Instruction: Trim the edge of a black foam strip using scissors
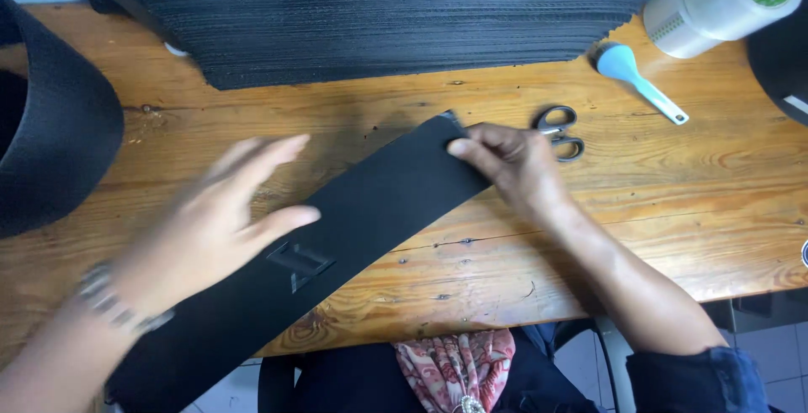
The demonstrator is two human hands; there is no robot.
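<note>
Black woven fabric is what I count most of: one long flat black strap point(370, 211) lies slantwise across the middle of the surface, its near left end hanging past the near edge, and one raised black patch point(298, 265) sits on it. My right hand point(513, 165) pinches the strap's far right end, thumb on top and fingers curled around the corner. My left hand point(223, 219) is blurred, spread open and flat, fingers extended, over the strap's middle; I cannot tell whether it presses the strap or only floats above it. It has hold of nothing, and one beaded bracelet point(109, 299) circles its wrist.

At the far side I see one large stack of black stitched fabric pieces point(404, 13). One wide roll of black webbing point(50, 127) sits at the far left. One pair of grey-handled scissors point(562, 131) lies just beside my right hand. One pale blue plastic scoop-shaped tool point(635, 76) lies at the far right, near one roll of clear packing tape point(724, 0).

Everything rests on a knotty, varnished wooden surface point(690, 202). Below its near edge I see a pink patterned cloth point(454, 362) on my lap and pale tiled floor point(766, 350).
</note>
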